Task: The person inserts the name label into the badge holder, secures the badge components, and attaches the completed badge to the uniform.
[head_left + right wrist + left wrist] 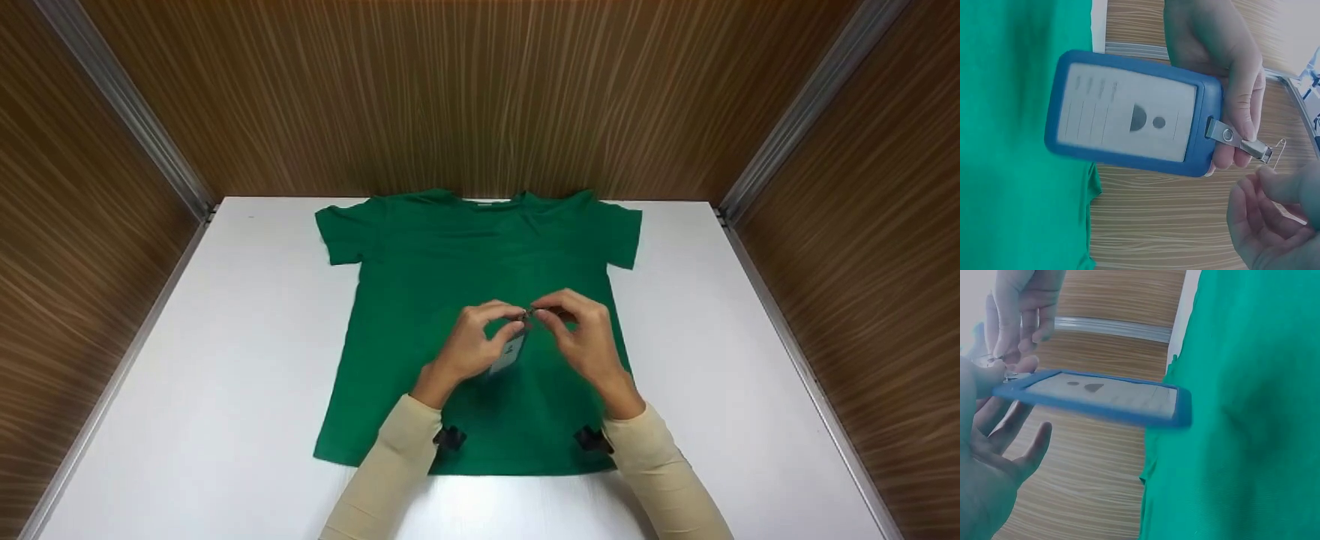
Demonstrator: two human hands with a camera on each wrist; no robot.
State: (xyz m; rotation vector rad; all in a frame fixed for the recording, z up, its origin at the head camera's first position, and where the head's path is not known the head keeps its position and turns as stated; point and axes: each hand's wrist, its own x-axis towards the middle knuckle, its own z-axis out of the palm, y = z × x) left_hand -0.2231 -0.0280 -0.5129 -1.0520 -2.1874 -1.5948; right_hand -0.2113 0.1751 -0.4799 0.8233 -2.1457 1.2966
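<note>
My left hand (469, 345) pinches the metal clip (1241, 142) of a blue-framed badge holder (1123, 112) between thumb and fingers. A white card (1100, 392) with a printed grey figure shows inside the frame. The holder hangs from the clip above a green T-shirt (450, 270). Close by, my right hand (589, 337) pinches a thin wire pin (1282, 147) at the clip's free end. The pin's bent tip stands out beside the clip in the right wrist view. Both hands' fingertips nearly meet over the shirt.
The T-shirt lies spread flat on a white table (247, 337), its collar toward the back. Wood-grain panels (465, 97) enclose the table at the back and both sides, with metal strips (127, 97) at the corners.
</note>
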